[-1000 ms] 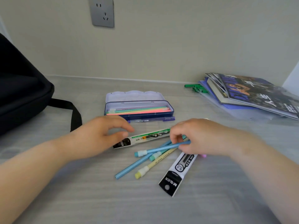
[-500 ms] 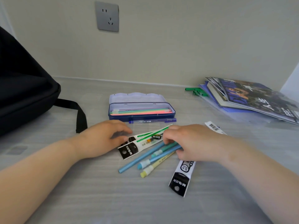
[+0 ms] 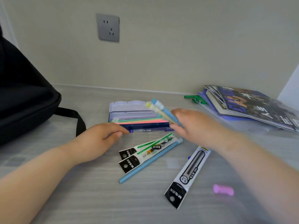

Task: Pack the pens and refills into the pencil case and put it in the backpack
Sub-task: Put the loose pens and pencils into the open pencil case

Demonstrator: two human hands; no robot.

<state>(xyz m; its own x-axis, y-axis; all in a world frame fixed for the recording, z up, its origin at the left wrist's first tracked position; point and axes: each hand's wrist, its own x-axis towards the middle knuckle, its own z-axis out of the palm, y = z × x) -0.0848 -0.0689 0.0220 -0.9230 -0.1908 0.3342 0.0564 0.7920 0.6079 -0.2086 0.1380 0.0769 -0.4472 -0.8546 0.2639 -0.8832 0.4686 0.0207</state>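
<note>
An open blue pencil case [image 3: 139,125] lies mid-table with several coloured pens inside. My right hand [image 3: 199,126] is raised just right of it, shut on a blue and a yellow pen [image 3: 159,110] whose capped ends point up-left over the case. My left hand [image 3: 100,139] rests on the table at the case's front left corner, fingers loosely curled, holding nothing. A dark blue pen [image 3: 150,130] lies along the case's front. Two green refill packs [image 3: 145,150], a light blue pen [image 3: 150,160] and a black refill pack [image 3: 187,177] lie nearer me.
A black backpack [image 3: 24,97] with a strap [image 3: 77,117] stands at the left. A stack of magazines and books [image 3: 252,107] and green clips [image 3: 196,98] sit at the back right. A pink cap [image 3: 223,189] lies at the front right. A wall socket [image 3: 108,27] is behind.
My right hand has lifted two pens off the table and swung them toward the pencil case. One blue pen and the refill packs stay on the table. The pink cap is now uncovered.
</note>
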